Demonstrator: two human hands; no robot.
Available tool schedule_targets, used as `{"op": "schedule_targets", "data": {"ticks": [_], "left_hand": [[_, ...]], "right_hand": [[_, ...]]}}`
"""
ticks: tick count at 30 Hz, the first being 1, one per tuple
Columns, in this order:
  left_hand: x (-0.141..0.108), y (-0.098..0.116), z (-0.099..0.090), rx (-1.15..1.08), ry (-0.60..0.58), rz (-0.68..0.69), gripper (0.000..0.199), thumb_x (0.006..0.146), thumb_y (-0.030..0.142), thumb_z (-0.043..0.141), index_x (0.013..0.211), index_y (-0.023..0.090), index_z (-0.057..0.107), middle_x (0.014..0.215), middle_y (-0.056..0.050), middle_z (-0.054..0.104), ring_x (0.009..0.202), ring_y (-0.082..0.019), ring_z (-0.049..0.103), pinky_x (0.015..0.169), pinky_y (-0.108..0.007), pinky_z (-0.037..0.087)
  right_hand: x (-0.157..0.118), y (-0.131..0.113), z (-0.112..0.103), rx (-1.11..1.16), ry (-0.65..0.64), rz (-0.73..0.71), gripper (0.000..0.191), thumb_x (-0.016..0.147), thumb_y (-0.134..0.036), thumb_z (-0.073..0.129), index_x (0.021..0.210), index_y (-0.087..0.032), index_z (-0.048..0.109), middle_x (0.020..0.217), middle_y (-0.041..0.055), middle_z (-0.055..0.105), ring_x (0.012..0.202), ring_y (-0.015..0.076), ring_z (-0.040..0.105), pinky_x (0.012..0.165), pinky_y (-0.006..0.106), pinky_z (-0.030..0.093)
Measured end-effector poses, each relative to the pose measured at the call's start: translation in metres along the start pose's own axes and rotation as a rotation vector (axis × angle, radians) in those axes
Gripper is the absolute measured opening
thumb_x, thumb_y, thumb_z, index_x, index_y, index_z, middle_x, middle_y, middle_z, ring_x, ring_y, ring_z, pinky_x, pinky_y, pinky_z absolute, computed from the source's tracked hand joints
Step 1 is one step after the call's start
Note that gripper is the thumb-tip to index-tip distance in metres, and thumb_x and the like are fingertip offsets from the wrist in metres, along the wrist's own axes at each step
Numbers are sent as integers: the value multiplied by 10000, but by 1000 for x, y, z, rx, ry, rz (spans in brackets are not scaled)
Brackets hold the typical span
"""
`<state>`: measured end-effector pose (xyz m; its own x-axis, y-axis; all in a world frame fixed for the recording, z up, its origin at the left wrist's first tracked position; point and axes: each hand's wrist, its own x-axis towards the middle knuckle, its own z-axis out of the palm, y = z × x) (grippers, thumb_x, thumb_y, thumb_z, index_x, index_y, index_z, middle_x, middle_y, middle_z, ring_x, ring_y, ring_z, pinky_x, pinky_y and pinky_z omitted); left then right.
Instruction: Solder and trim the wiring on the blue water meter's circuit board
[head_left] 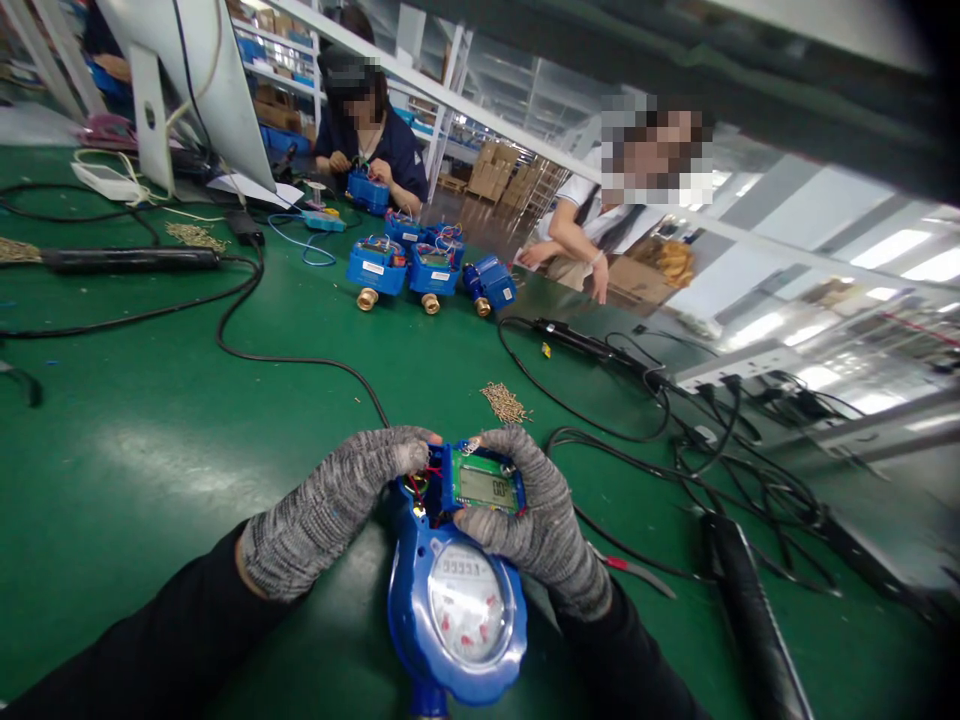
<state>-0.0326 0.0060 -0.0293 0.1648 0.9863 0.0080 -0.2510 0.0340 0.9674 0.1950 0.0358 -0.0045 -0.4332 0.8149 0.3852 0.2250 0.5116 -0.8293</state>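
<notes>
A blue water meter (405, 600) with a round clear dial (466, 605) rests on the green bench in front of me. Its upper housing is uncovered, and red wires (435, 470) and electronics show inside. My right hand (544, 525), in a grey knit glove, grips a small display board (484, 485) with a green circuit board and a lit LCD, tilted over the housing. My left hand (337, 500), gloved alike, is closed on the left side of the meter's housing, thumb and fingertips at its upper edge. The undersides of both hands are hidden.
Several blue meters (375, 265) with brass fittings stand further back. A pile of small screws (505, 402) lies beyond my hands. Black power tools (750, 620), tangled cables (780, 500) and red-handled pliers (630, 568) lie on the right. A monitor (195, 90) stands left; two people are across the bench.
</notes>
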Motion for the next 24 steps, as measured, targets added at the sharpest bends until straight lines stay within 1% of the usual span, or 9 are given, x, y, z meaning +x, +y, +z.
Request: {"op": "schedule_targets", "data": {"ticks": [3,6,7,9,11,12,15,19,24], "left_hand": [[-4,12,6,3,-1,-2,295,877,336,663,1139,207,702,1262,-56,683,1219,-247,603,1123,-435,433],[-10,34,10,97,-106,-34,314,821,379,718,1082,205,690,1193,-67,698,1125,-287,648,1019,-469,514],[-12,40,11,150,-115,-24,356,796,394,741,1097,215,676,1184,-67,695,1117,-297,649,1005,-477,523],[-13,44,13,292,-65,33,517,746,416,787,1210,256,623,1257,-61,659,1180,-309,613,1036,-485,500],[-11,42,16,431,-42,62,663,719,436,810,1313,280,562,1339,-63,614,1235,-317,577,1072,-493,472],[-9,41,19,468,-64,56,691,723,450,806,1339,281,543,1358,-68,604,1237,-317,576,1073,-496,473],[-1,36,28,444,-154,8,666,753,488,778,1332,266,535,1329,-78,628,1205,-312,606,1041,-494,504],[5,33,33,406,-176,-30,685,735,486,800,1316,244,530,1323,-93,630,1212,-314,601,1045,-491,501],[4,28,30,460,-144,-23,611,773,478,771,1289,249,538,1271,-78,650,1146,-275,638,1012,-459,528]], "right_hand": [[-1,0,-1,-32,-2,-7,549,691,-434,867,1130,-297,567,1054,-2,587,901,180,590,723,271,529],[-4,3,-2,-61,4,5,561,695,-449,860,1148,-297,567,1066,6,588,918,195,592,750,301,522],[-5,4,-2,-58,8,14,562,701,-452,856,1155,-298,563,1071,8,589,920,197,594,752,307,520],[-7,7,-2,-56,16,10,577,701,-460,856,1167,-300,557,1072,9,588,919,200,599,758,319,516],[-8,10,0,-69,25,-16,605,684,-458,871,1177,-301,555,1076,11,584,937,208,596,786,336,515],[-9,11,0,-72,29,-25,613,680,-455,875,1180,-301,557,1080,14,583,951,214,595,804,346,514],[-9,11,1,-62,20,-30,643,672,-459,882,1200,-291,555,1090,27,589,974,231,600,840,377,521],[-8,7,0,-34,-10,4,682,654,-425,898,1214,-270,540,1115,43,594,1003,244,609,867,400,535],[-4,3,1,160,-117,56,1055,504,-433,970,1365,-274,381,1312,98,527,1176,301,561,1015,480,484]]}}
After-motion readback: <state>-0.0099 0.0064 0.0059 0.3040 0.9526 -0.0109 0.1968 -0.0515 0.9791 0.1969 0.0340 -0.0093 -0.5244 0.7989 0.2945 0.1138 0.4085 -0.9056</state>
